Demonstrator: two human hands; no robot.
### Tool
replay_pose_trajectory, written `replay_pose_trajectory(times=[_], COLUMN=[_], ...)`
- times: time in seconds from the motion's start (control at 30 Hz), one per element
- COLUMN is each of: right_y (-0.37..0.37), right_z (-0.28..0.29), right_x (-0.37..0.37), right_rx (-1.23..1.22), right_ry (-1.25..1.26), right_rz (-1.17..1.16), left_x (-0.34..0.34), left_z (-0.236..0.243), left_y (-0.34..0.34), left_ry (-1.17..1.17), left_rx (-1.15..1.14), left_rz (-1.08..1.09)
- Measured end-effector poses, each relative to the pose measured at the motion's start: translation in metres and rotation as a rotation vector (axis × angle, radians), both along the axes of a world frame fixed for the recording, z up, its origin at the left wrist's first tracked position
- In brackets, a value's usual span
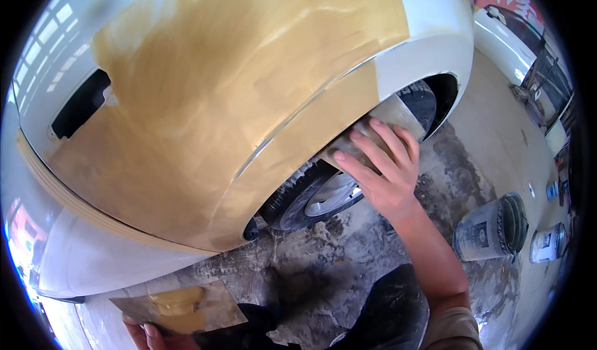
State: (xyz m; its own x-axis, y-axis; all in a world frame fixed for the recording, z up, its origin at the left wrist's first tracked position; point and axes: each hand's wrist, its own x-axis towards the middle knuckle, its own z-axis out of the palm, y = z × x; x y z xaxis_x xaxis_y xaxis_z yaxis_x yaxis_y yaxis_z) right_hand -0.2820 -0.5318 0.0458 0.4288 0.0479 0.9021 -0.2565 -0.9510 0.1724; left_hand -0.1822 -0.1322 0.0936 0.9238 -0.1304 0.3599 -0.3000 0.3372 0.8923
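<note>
A white car body panel (236,70) covered in tan filler fills the upper view, with a dark oblong opening (79,104) at left. My right hand (382,170) grips a thin grey spreader sheet (404,115) against the filler-coated wheel arch edge, fingers spread across the sheet, which hides part of the tyre (280,207) and silver rim (329,202). At the lower left, my left hand (155,334) holds a flat metal board (221,309) bearing a lump of yellow-tan filler (177,303).
My dark-clad knee (385,306) is low in view over the stained concrete floor (454,163). A grey bucket (482,232) and a smaller tin (546,245) stand at the right. A detached white panel (500,45) and other clutter line the upper right edge.
</note>
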Motion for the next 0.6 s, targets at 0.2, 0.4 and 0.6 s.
replay_pose_trajectory(times=[0.2,0.4,0.6], right_y=[-0.008,-0.023,-0.028], right_z=[0.055,0.087,0.081], right_x=[-0.022,-0.001,0.007], right_rx=[-0.054,-0.075,-0.09], right_ry=[-0.154,-0.234,-0.247], right_rz=[-0.032,0.025,0.006], left_x=[0.003,0.01,0.016], left_z=[-0.023,-0.032,-0.035], left_y=[0.024,0.028,0.026], left_ry=[-0.331,-0.38,-0.331], left_rx=[0.52,0.484,0.363], left_rz=[0.199,0.261,0.235])
